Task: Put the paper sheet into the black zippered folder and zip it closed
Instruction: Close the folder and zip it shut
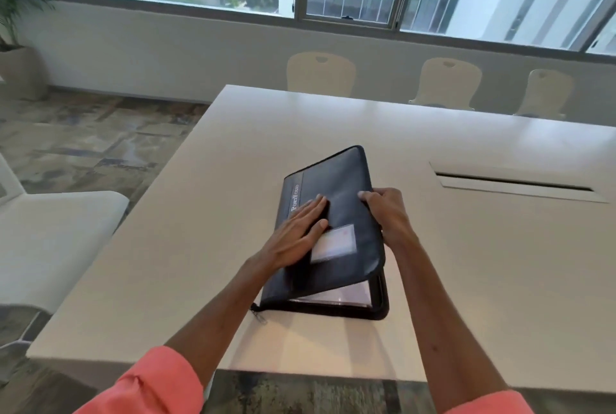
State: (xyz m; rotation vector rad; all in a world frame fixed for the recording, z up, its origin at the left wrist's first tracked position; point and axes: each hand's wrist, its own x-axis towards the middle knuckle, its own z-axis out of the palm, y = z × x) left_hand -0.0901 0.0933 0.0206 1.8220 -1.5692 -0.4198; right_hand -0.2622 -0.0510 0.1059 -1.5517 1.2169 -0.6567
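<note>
The black zippered folder (pixel 336 213) lies near the desk's front edge, unzipped, cover slightly raised; paper sheet (pixel 336 295) inside.

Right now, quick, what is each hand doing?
Left hand: open, flat on the black zippered folder cover.
Right hand: closed on the folder's right edge.

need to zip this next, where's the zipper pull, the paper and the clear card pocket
zipper pull (pixel 261 317): head view, metal tab.
paper (pixel 346 295): head view, exposed edge.
clear card pocket (pixel 333 244): head view, centre.
</note>
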